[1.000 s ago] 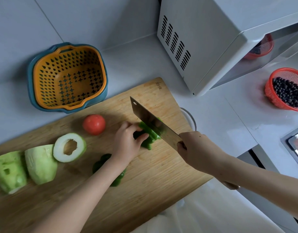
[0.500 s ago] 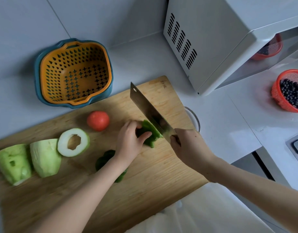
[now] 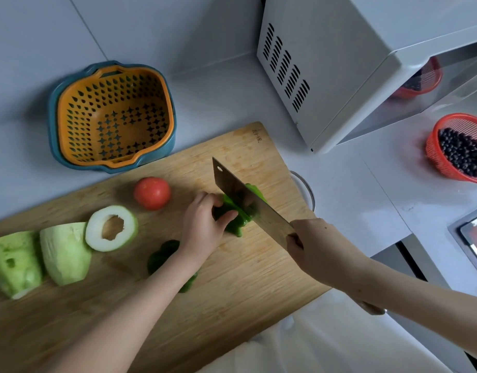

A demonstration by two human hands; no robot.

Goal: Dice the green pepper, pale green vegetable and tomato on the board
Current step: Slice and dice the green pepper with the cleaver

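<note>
Two hands were engaged at the cutting board's (image 3: 245, 278) two o'clock: left hand (image 3: 202, 224) pinching the green pepper (image 3: 233, 220), right hand (image 3: 315, 246) clamped on the cleaver (image 3: 245, 203) laid across it, and the cut was judged safest with that pinch kept behind the blade and strokes evenly spaced.

Cutting board (image 3: 258, 278): small dark mark (image 3: 257, 136) stamped near far right corner, just inside edge. Mark sits on bare wood. Appears to be two or three characters in short column, possibly Chinese script. Too small and blurred to read. No other text, label, brand or number legible in view.
</note>
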